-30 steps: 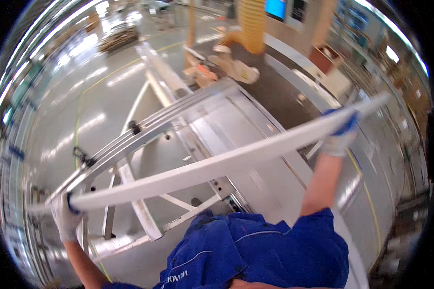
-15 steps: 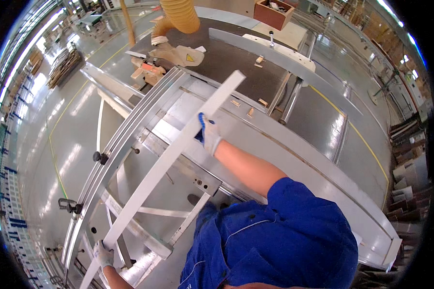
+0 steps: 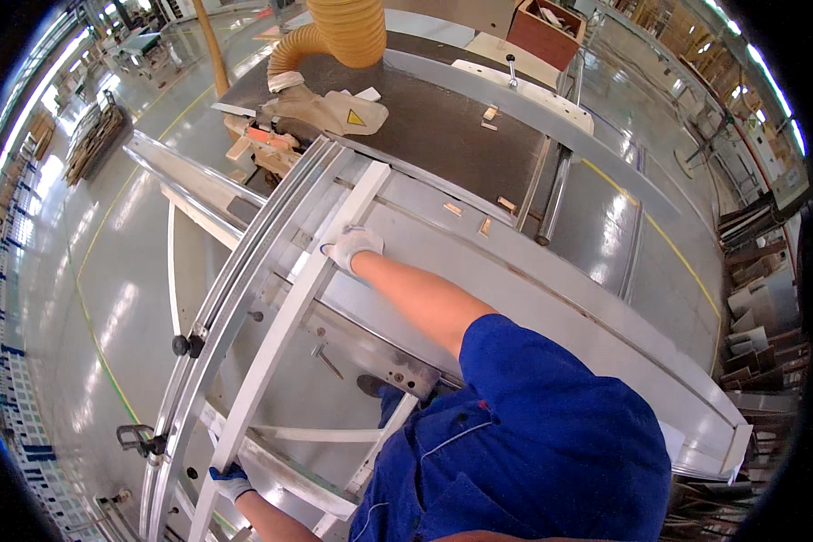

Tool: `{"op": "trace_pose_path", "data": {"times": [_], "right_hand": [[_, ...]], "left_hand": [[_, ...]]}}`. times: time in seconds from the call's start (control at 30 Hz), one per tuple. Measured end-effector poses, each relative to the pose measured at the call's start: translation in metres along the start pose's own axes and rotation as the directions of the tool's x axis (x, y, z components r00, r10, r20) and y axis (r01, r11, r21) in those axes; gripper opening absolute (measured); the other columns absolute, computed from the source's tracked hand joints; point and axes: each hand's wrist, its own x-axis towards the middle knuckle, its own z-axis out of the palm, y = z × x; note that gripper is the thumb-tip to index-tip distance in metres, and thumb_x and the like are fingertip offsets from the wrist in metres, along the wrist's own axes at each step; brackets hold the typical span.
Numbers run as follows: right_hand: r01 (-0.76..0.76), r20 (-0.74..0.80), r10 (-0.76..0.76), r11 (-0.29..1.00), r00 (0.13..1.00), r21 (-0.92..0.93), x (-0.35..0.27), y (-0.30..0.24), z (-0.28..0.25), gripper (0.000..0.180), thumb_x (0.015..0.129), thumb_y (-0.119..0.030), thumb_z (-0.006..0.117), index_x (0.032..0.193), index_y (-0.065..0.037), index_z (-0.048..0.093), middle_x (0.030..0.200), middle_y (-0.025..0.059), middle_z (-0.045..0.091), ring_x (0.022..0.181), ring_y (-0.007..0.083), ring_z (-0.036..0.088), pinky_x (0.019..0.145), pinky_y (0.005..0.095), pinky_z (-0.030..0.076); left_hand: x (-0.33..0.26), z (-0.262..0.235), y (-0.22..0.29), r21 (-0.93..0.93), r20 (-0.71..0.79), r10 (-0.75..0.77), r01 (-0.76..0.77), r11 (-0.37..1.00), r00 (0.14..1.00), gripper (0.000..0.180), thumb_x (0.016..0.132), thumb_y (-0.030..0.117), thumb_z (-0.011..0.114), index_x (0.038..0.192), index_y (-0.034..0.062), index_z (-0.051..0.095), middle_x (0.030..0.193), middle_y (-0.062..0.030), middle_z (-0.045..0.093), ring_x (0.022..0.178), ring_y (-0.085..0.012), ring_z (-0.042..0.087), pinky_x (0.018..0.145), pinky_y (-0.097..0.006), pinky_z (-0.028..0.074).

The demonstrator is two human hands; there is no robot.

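A long white strip of board point(image 3: 285, 336) lies lengthwise along the grey sliding table point(image 3: 425, 244) of a saw machine, its far end near the blade guard point(image 3: 330, 108). My right hand point(image 3: 352, 246), in a white glove, rests on the strip about a third of the way from its far end and grips it. My left hand point(image 3: 230, 479), in a blue and white glove, holds the near end of the strip at the lower left.
A yellow ribbed extraction hose point(image 3: 334, 32) rises from the blade guard. Small wood offcuts point(image 3: 490, 113) lie on the dark machine top. A brown box point(image 3: 546, 27) stands at the back. Stacked boards point(image 3: 759, 307) fill racks at the right. Shiny grey floor point(image 3: 90, 271) lies left.
The white strip has swung from lying across me to lying along the sliding table. My right hand came down with it onto the table; my view has tilted closer to the machine.
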Motion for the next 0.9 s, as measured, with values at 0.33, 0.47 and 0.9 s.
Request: {"op": "trace_pose_path", "data": {"times": [0.33,0.47,0.9], "right_hand": [[0.538,0.037,-0.583,0.721,0.812,-0.436,0.026,-0.009,-0.007,0.096,0.08,-0.068,0.067,0.151,-0.008,0.043,0.159,0.0213,0.033,0.152,0.0422,0.019,0.124,0.0538,0.01],[0.499,-0.036,-0.549,0.783,0.835,-0.372,0.036,-0.015,0.003,0.095,0.079,-0.066,0.069,0.149,-0.006,0.045,0.159,0.0201,0.034,0.152,0.0407,0.019,0.124,0.0536,0.016],[0.515,-0.001,-0.566,0.75,0.824,-0.415,0.042,-0.016,0.005,0.092,0.087,-0.063,0.064,0.151,-0.001,0.04,0.159,0.0183,0.035,0.151,0.0415,0.022,0.122,0.0555,0.022]], "left_hand": [[0.059,0.033,0.015,-0.045,0.114,0.017,-0.012,0.999,0.993,0.057,0.1,0.041,0.054,0.132,-0.0052,0.056,0.135,-0.0226,0.059,0.124,-0.0343,0.057,0.112,-0.043,0.041],[0.062,0.041,0.023,-0.007,0.192,-0.008,0.01,1.0,0.981,0.06,0.1,0.044,0.052,0.138,-0.0024,0.053,0.14,-0.0197,0.057,0.129,-0.034,0.053,0.115,-0.043,0.036],[0.035,0.07,0.007,0.259,0.16,0.008,-0.049,0.965,0.987,0.071,0.1,0.057,0.046,0.144,0.0014,0.05,0.145,-0.0166,0.055,0.135,-0.0328,0.048,0.118,-0.043,0.029]]}}
